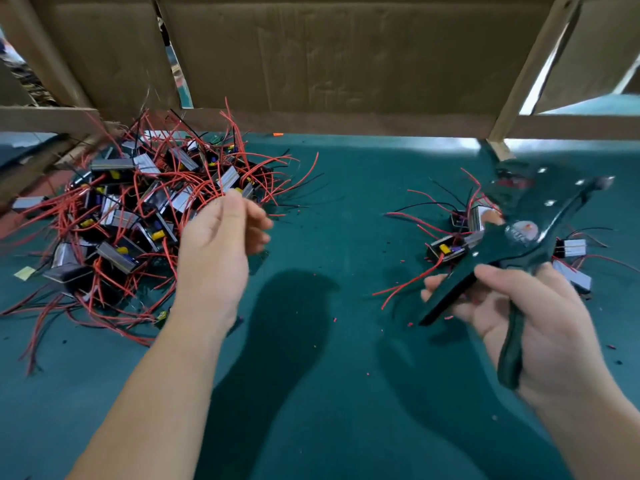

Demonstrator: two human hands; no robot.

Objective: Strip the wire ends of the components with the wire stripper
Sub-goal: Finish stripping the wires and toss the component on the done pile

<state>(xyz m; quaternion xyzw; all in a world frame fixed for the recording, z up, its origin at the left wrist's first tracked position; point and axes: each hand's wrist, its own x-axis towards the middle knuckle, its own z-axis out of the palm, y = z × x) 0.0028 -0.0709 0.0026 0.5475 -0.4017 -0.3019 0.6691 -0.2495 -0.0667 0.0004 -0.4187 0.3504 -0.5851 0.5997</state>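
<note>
Green matting (329, 220) covered the work table, with cardboard panels (346, 57) and a wooden frame (530, 64) standing behind it from ten to two o'clock; a large pile of components (138, 209), small boxed parts tangled in red and black wires, was heaped at nine to ten o'clock; a smaller group of components (450, 247) lay well apart from it at three o'clock, its wires splayed over the matting; the left hand (218, 244) was held at the right-hand edge of the large pile, fingers loosely curled with the tips bunched among the red wires, though whether a wire was actually pinched could not be told; the wire stripper (502, 244), dark and partly blurred, was gripped in the right hand (540, 317) at four o'clock, one handle lying in the palm, the other crossed by the fingers, and the two handles spread apart; its head was pointed towards two o'clock and was seen over the smaller group; red scraps of insulation (335, 319) were scattered on the matting between five and six o'clock; a yellow scrap (24, 273) was seen at the far nine o'clock edge, just beside the large pile.
</note>
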